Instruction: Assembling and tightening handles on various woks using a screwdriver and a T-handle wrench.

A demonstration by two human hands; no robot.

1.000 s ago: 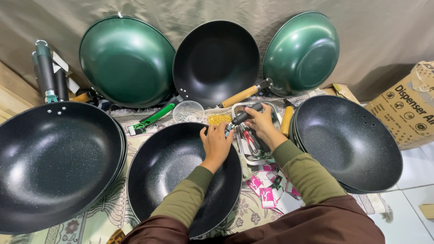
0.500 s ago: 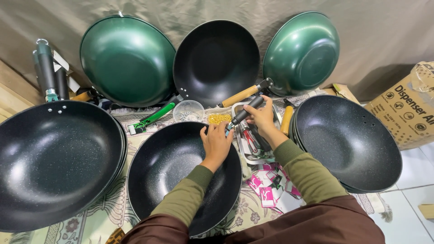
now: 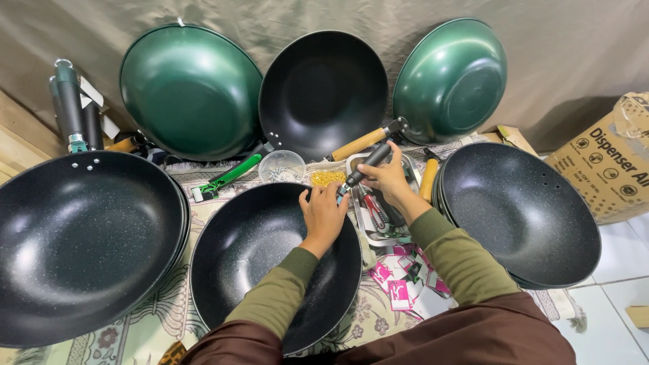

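**Both hands at wok rim, tool in right**

Left hand (image 3: 323,215) rests on the far rim of the middle black wok (image 3: 270,263), fingers curled over the edge, closed on the rim. Right hand (image 3: 391,177) is wrapped tight around a dark-handled screwdriver (image 3: 358,172), tip angled down to the rim just beside the left fingers. Wok sits on a patterned cloth (image 3: 155,314) on the floor, right in front of the person.

Handling: wok looks like heavy, rigid metal with a speckled non-stick coat; likely slick inside and easy to scratch with the tool tip. It has no handle visible, so the rim is the only place to hold it; a round bottom could rock on cloth. Screwdriver is light and stiff; grip is mid-handle.

Around: big black wok (image 3: 81,236) stacked at left, touching close to the middle one. Stack of black woks (image 3: 520,213) at right. Three pans lean on the backdrop: green (image 3: 189,91), black (image 3: 323,91), green with wooden handle (image 3: 451,78). Metal tray (image 3: 387,223) with tools sits under the right wrist, small clear cup (image 3: 281,165) and gold screws (image 3: 327,178) just beyond the rim. Pink packets (image 3: 405,277) lie by the right forearm. Cardboard box (image 3: 608,159) far right. The tray and right stack crowd the right elbow.
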